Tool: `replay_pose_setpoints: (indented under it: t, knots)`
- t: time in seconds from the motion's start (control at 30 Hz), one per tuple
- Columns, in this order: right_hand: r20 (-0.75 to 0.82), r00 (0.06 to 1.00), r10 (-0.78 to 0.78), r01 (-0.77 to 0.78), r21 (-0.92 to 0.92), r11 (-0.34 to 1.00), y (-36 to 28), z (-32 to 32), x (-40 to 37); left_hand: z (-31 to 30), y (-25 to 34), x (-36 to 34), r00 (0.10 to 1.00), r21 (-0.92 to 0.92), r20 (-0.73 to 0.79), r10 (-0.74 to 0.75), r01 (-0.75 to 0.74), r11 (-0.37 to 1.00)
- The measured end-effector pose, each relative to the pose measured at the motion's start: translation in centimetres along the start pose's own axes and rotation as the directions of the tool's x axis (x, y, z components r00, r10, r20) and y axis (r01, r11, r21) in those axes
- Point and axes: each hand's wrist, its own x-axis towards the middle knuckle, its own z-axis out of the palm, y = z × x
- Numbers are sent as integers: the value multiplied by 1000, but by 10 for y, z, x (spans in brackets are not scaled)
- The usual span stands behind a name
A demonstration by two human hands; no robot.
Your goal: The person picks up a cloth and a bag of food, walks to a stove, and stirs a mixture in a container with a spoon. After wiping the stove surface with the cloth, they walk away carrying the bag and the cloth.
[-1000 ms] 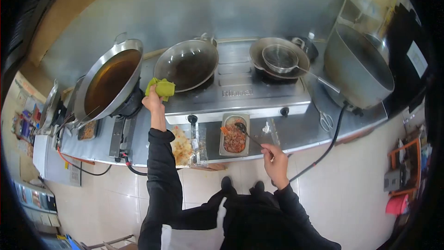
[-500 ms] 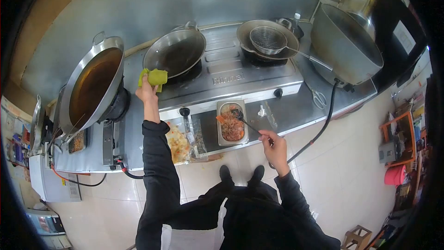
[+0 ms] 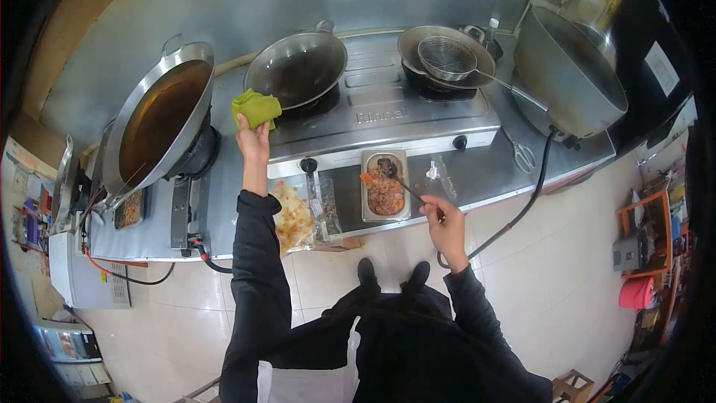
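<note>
My left hand (image 3: pixel 253 137) grips a folded green cloth (image 3: pixel 257 107) at the near-left rim of a wok (image 3: pixel 298 71), which sits on the left burner of the gas stove. In my right hand (image 3: pixel 446 225) is the handle of a black spoon (image 3: pixel 409 189). Its bowl rests at the far end of a rectangular metal container (image 3: pixel 385 219), among chopped reddish and orange food (image 3: pixel 386 198). The container stands on the counter in front of the stove.
A large wok of brown liquid (image 3: pixel 160 119) stands left. On the right burner, a wire strainer (image 3: pixel 447 57) lies in another pan (image 3: pixel 414 39). A big pot (image 3: pixel 570 82), scissors (image 3: pixel 522 155) and a black hose (image 3: pixel 533 186) are right. Plastic bags of food (image 3: pixel 292 216) lie near the counter edge.
The whole view has shifted, so the stove and counter sit slightly higher and further right. My left hand still holds the cloth at the wok; the spoon stays in the metal container.
</note>
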Motion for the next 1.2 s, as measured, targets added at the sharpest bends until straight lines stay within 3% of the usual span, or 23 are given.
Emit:
replay_pose_setpoints:
  t: [0.03, 0.13, 0.23, 0.33, 0.43, 0.53, 0.63, 0.73, 0.83, 0.93, 1.03, 1.2]
  knots:
    - [-3, 1000, 4, -4, 9, 1000, -1, 0, 0, 1, 0, -6, 999, -7, 39, 1, -1, 1000]
    - [-16, 1000, 2, -1, 17, 1000, -2, -3, -1, 0, 4, -21, 988, 288, 145, 48, -89, 953]
    - [-16, 1000, 6, -6, 12, 1000, -6, -6, -3, -9, 14, -26, 974, 178, 225, -25, -15, 984]
    - [-48, 999, 20, -16, 75, 997, -10, -6, -4, -30, 16, -25, 947, -183, 312, -81, 143, 973]
    - [-72, 997, 25, -17, 103, 995, -8, -7, -5, -43, 5, -26, 980, -329, 175, -99, 152, 932]
    - [-60, 996, 64, -57, 114, 992, -8, -8, -6, -67, -10, -24, 993, -238, 72, -95, 109, 965]
    - [-68, 997, 19, -12, 105, 994, -9, -9, -7, -78, -10, -47, 966, -98, 258, 18, 8, 995]
    - [-50, 997, 51, -46, 93, 995, -13, -10, -7, -92, -3, -66, 968, -215, 249, 16, 39, 976]
    - [-44, 999, 11, -6, 113, 994, -5, -7, -6, -124, 4, -76, 935, -389, 355, 5, 143, 910]
    - [-19, 1000, 6, -4, 110, 994, -2, -5, -6, -141, 16, -103, 923, -397, 370, -100, 255, 882]
    - [-7, 1000, -15, 16, 130, 991, 5, -1, -6, -143, 20, -126, 968, -388, 196, -156, 223, 895]
    - [31, 998, 49, -52, 112, 992, -1, -2, -4, -157, 25, -159, 978, -332, 163, -130, 178, 926]
